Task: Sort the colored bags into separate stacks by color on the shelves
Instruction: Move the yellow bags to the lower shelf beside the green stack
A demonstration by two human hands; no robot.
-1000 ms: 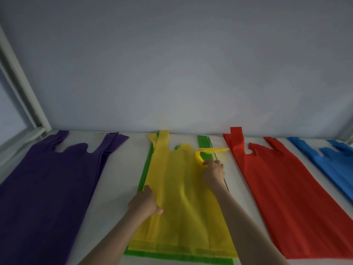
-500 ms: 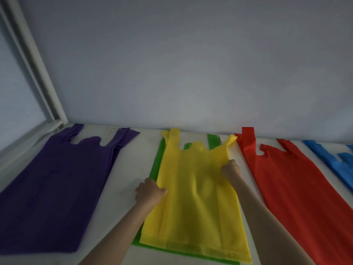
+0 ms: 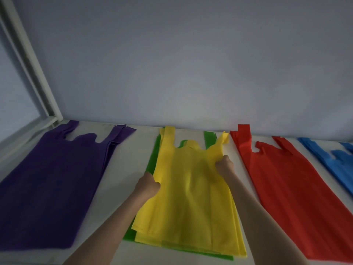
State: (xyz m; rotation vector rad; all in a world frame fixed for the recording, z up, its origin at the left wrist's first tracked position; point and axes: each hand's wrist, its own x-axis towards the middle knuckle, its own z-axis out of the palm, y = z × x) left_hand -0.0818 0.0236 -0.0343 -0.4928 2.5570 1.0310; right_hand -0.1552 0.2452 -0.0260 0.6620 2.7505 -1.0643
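Two hands, left hand (image 3: pixel 148 185); right hand (image 3: pixel 225 166), grip one yellow bag (image 3: pixel 191 197).

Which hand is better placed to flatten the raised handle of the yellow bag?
The right hand: it grips the yellow bag just below that raised handle. The left hand holds the opposite edge, farther away.

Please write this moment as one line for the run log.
left hand: grips yellow bag left edge | right hand: grips right edge | under it: green bag
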